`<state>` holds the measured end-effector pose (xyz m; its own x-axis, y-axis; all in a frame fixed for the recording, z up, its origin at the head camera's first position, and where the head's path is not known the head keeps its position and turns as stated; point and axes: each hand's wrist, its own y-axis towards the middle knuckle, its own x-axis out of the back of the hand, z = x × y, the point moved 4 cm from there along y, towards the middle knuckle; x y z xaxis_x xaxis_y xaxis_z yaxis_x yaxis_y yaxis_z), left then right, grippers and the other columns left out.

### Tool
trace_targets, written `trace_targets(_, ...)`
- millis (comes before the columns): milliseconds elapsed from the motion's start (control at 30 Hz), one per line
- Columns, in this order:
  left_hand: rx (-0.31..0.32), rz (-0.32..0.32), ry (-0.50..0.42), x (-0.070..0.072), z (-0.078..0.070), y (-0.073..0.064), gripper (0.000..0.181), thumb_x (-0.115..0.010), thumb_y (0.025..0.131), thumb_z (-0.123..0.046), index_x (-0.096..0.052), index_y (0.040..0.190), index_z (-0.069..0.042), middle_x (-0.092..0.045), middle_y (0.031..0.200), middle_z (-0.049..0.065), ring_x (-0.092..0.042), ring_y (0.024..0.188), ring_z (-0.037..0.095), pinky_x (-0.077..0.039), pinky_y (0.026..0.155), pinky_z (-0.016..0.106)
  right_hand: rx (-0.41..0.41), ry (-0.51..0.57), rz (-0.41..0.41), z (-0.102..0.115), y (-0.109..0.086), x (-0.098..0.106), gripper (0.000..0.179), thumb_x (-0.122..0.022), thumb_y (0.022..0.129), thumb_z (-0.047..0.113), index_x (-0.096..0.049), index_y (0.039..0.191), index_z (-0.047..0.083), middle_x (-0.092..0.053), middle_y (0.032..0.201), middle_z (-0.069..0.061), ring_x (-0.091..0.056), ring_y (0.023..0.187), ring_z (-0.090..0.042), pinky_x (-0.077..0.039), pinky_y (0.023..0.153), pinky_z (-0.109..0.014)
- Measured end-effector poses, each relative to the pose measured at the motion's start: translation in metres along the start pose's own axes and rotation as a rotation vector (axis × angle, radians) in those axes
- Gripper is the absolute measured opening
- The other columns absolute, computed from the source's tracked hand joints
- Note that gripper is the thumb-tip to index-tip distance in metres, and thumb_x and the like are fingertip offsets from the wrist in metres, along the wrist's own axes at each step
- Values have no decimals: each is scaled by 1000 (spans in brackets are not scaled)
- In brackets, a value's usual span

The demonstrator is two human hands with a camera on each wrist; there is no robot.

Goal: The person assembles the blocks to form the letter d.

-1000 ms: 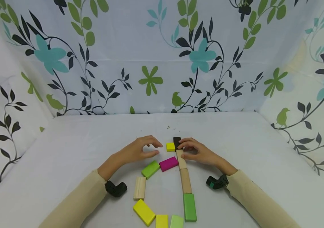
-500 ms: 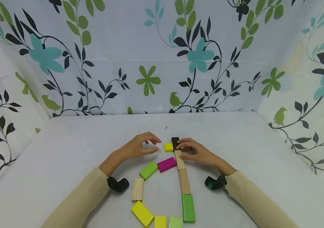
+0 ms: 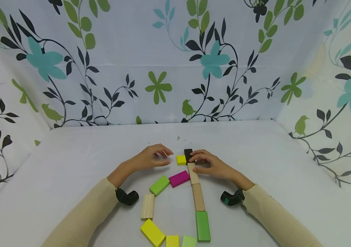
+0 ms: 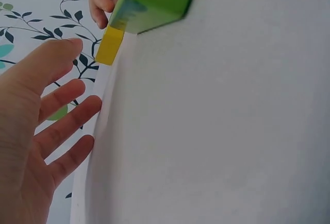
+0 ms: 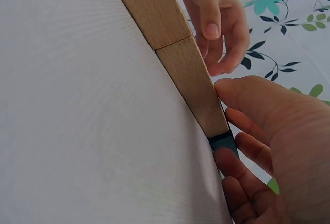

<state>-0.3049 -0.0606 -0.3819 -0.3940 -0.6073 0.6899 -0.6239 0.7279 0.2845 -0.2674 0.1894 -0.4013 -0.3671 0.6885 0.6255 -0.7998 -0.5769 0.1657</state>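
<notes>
My left hand [image 3: 153,156] hovers in the air left of a small yellow block [image 3: 181,160], fingers loosely bent with nothing between them. The left wrist view shows this hand [image 4: 51,110] spread and apart from the yellow block [image 4: 110,45]. My right hand [image 3: 212,164] rests its bent fingertips on a black block [image 3: 188,153] and its thumb on a plain wooden block [image 3: 192,173]. In the right wrist view the thumb lies along the edge of the wooden block [image 5: 198,87], and fingers partly hide the dark block [image 5: 224,144].
Towards me run another wooden block [image 3: 198,197] and a green block [image 3: 203,226]. A magenta block [image 3: 179,179], a light green block [image 3: 159,185], a grooved wooden block [image 3: 147,207], a yellow block [image 3: 152,232] and others curve round to the left. Patterned cloth [image 3: 116,61] stands behind the white table.
The left hand's fingers have drawn a little closer together. My right hand stays on the black and wooden blocks. The whole head view has shifted slightly; the blocks keep their layout.
</notes>
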Motion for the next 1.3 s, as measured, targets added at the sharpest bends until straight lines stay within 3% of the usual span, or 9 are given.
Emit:
trace_targets(267,47,19,-21,0,7,3,37,-75,87,-18,-64,119,-3,-67,112,10,-63,98,24,-49,85,43,-14,-18,1,-1,1,0,31,-70,91,20,-65,120,13,-47,141,-7,-52,105,-18,-45,95,-30)
trace_targets(700,154,124,16,-8,9,14,42,-74,87,-25,-63,124,-8,-64,106,3,-56,96,17,-47,83,31,-19,-5,3,-2,1,-1,31,-70,91,21,-65,121,13,-48,141,-6,-52,105,-18,-44,95,-32)
trace_targets(1300,152,190,53,-17,2,34,37,-74,87,-26,-66,119,-9,-64,106,2,-53,85,15,-46,75,26,25,-7,-8,-2,0,0,31,-70,90,16,-65,120,10,-48,140,-11,-54,104,-22,-45,94,-35)
